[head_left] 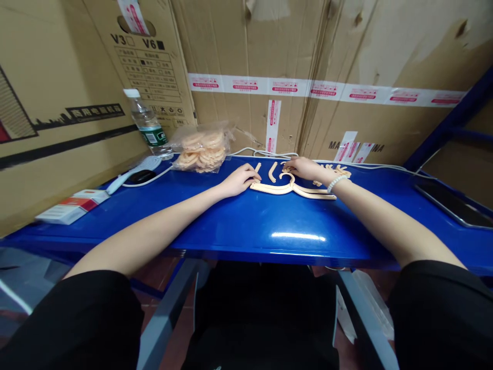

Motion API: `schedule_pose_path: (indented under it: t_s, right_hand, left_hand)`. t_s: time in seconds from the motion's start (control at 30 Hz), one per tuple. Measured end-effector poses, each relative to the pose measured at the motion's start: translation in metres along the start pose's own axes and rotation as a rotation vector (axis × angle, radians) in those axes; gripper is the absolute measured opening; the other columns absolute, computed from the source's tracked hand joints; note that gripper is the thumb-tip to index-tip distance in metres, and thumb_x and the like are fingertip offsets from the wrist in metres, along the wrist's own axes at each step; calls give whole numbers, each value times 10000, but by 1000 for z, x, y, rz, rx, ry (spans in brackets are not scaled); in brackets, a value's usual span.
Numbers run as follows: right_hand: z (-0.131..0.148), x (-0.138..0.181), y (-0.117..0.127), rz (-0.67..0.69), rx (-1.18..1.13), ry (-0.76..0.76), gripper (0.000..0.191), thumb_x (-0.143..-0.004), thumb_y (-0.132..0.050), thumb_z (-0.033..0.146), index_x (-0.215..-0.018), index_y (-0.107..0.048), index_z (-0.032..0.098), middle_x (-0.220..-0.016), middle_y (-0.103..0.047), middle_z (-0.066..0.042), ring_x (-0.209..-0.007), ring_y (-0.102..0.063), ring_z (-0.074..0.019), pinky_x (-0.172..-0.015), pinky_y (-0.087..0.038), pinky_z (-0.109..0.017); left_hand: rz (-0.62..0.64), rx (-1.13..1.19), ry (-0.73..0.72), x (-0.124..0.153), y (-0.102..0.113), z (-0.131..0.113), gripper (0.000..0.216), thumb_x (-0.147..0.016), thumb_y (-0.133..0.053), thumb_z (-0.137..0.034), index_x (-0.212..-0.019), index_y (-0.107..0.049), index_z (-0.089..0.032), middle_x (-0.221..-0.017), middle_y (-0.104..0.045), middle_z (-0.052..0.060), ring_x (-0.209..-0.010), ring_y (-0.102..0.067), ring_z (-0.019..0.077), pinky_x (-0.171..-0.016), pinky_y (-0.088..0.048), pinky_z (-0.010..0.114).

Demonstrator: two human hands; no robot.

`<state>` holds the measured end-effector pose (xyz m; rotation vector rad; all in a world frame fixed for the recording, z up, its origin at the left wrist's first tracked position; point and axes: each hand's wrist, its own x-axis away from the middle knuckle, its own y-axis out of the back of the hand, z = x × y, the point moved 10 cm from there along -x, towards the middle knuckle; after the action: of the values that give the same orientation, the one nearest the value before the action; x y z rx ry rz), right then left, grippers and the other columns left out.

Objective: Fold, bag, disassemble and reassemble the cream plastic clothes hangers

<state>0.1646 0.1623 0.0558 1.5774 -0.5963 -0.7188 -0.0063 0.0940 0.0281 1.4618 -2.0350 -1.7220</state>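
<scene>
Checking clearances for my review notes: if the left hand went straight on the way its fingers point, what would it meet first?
The left hand would probably meet the short curved beige piece to its right first, though it might pass above it; height is hard to judge.

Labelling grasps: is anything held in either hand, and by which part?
Can't tell. The left hand is by the left end of the hanger, the right hand behind its hook; neither shows a clear grip.

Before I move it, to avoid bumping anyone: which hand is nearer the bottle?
Left. The left hand is right of the bottle, past the bag; the right hand is farther right, near the hook.
</scene>
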Motion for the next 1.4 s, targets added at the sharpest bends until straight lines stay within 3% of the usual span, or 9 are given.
schedule_pose_path:
  t_s: [0.2, 0.33, 0.43, 0.57, 0.73, 0.83, 1.0, 1.17, 1.4]
  right_hand:
    - [-14, 10, 30, -260, -220, -37, 195, -866, -648, 188, -1030, -743, 142, -869, -730, -67, -793, -665, -202, -752, -482, -297]
    - [-18, 49, 57, -438, -700, -115, 232, -859, -696, 307, -1036, -681, 159, -737, -717, -39, -670, -668, -194, -703, -538, -327]
    - [-3, 82, 58, -438, -1066, -172, 323, -821, -776, 348, -1066, -665, 171, -773, -752, -61, -683, -704, -196, -712, -589, -339]
    - [25, 105, 40, -394, -1358, -272, 354, -739, -860, 329, -1009, -710, 155, -922, -788, -115, -790, -741, -197, -769, -611, -320]
    - [52, 105, 24, -420, -1523, -243, 372, -766, -855, 446, -983, -761, 159, -1017, -791, -118, -919, -747, -211, -854, -605, -317]
    - [59, 110, 14, -382, -1588, -245, 398, -769, -864, 497, -966, -759, 168, -994, -788, -101, -863, -734, -191, -826, -604, -315]
    - [64, 116, 2, -300, -1638, -229, 407, -675, -961, 392, -886, -680, 186, -883, -774, -48, -700, -680, -131, -733, -596, -283]
    - [64, 112, -7, -240, -1667, -247, 471, -634, -988, 349, -915, -638, 208, -886, -783, -32, -698, -688, -131, -717, -608, -278]
    - [68, 111, -8, -228, -1611, -217, 386, -671, -977, 382, -857, -706, 180, -900, -759, -46, -883, -729, -174, -791, -621, -270]
  left_hand:
    - [-136, -46, 96, 4, 17, 1, 173, -990, -556, -266, -1003, -714, -196, -1130, -642, 75, -980, -650, 213, -936, -537, 367]
    - [-326, 29, 96, 8, 44, -15, 196, -1019, -481, -222, -1034, -674, -188, -1026, -675, 51, -718, -630, 141, -783, -537, 300]
    - [-411, 114, 22, 11, 57, -45, 202, -1033, -497, -276, -1034, -676, -183, -1014, -695, 59, -826, -671, 161, -808, -551, 294]
    - [-406, 264, -33, 15, 52, -84, 214, -1008, -564, -310, -932, -712, -175, -1062, -742, 85, -1028, -691, 214, -882, -576, 322]
    - [-266, 490, -22, 20, 21, -103, 138, -915, -688, -274, -984, -732, -163, -1063, -714, 88, -930, -717, 188, -806, -622, 290]
    - [-284, 590, 4, 24, 13, -100, 359, -871, -739, -259, -1219, -680, -198, -1336, -609, 121, -934, -725, 167, -793, -642, 276]
    - [-298, 756, 129, 25, 8, -84, 1023, -773, -854, -258, -1606, -269, -374, -1670, -295, 174, -896, -760, 166, -749, -663, 282]
    - [-155, 868, 216, 21, -9, -76, 536, -782, -858, -325, -1224, -614, -145, -1230, -714, 146, -986, -768, 255, -887, -651, 388]
    - [-56, 857, 156, 20, -17, -89, 274, -763, -831, -270, -834, -593, -155, -915, -736, 67, -988, -745, 233, -898, -595, 369]
